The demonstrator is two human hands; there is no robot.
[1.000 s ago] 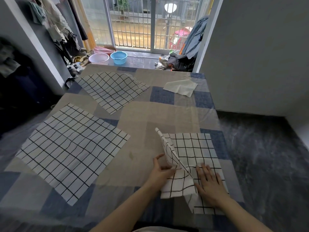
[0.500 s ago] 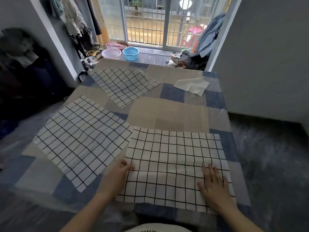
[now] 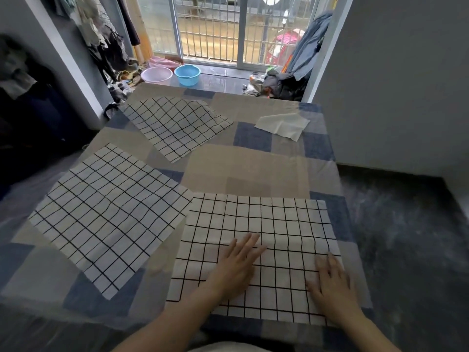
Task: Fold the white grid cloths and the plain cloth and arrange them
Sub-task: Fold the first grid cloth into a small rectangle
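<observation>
The left hand has slid from the cloth's left edge to its middle. It lies flat, fingers straight, on the near grid cloth, now spread open. The right hand presses flat near the right edge. Folding can start again.

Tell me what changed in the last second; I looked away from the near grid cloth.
The near grid cloth, half-folded before, now lies flat. The left hand released its flap, moved inward. The right hand stays flat on it. Other cloths unchanged.
</observation>
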